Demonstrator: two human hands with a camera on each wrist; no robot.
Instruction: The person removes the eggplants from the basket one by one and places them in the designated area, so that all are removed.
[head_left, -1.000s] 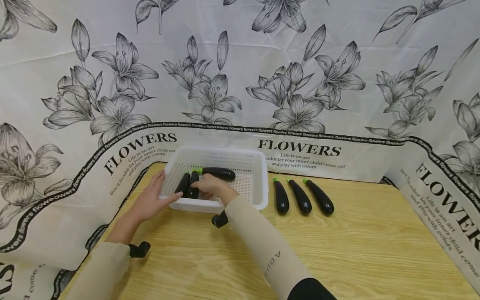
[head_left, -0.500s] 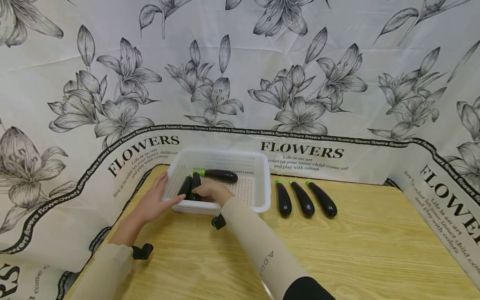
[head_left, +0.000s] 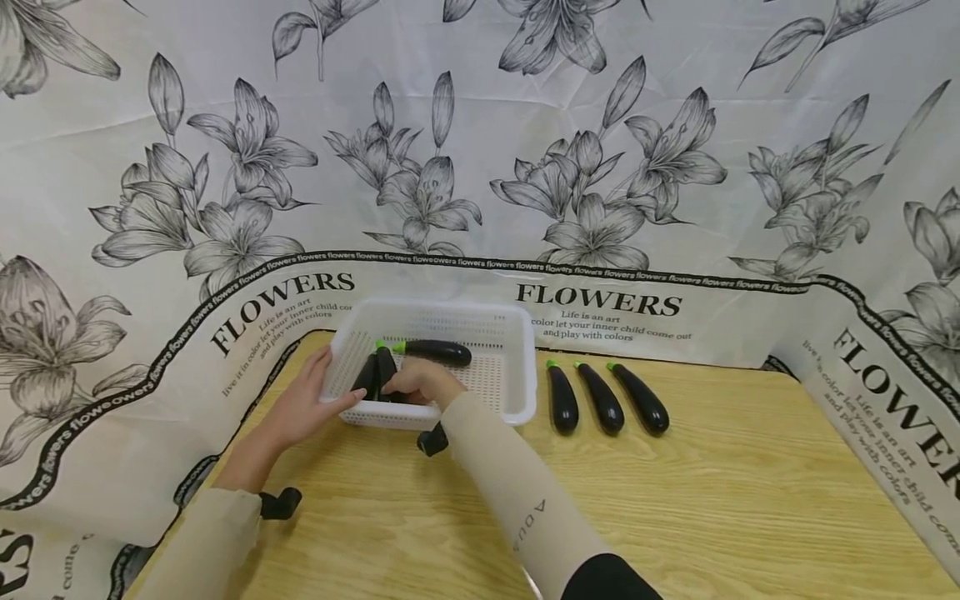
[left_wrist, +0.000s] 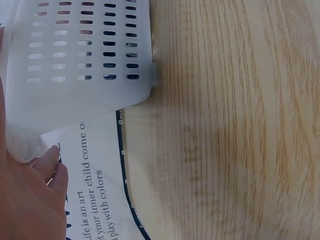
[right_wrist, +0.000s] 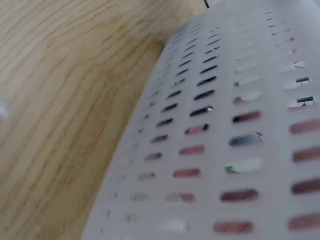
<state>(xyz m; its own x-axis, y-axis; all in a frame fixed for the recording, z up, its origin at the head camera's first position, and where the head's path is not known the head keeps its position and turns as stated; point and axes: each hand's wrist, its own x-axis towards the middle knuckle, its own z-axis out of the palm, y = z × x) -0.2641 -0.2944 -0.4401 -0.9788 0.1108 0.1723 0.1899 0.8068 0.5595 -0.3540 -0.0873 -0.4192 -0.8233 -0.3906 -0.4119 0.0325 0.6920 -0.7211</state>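
In the head view, a white perforated plastic basket (head_left: pixel 517 400) stands on the table near the back cloth. My left hand (head_left: pixel 303 404) grips its left side, thumb over the near rim; the left wrist view has this hand (left_wrist: pixel 32 200) at the basket's corner. Inside the basket, my right hand (head_left: pixel 420 381) holds a dark eggplant (head_left: pixel 386 367), partly covering it. A second eggplant (head_left: pixel 365 379) lies close along its left side. Another eggplant (head_left: pixel 438 352) lies crosswise behind them. Through the slots of the basket wall (right_wrist: pixel 165 150), the right wrist view gives only glimpses of skin and dark shapes.
Three eggplants lie side by side right of the basket: a near one (head_left: pixel 564 400), a middle one (head_left: pixel 602 400) and a far-right one (head_left: pixel 639 400). The wooden table (head_left: pixel 712 492) is bordered by a hanging flower-print cloth (head_left: pixel 480 225) at the back and sides.
The eggplant in my right hand has shifted slightly left, its top end leaning toward the one beside it. My left hand keeps its place on the basket.
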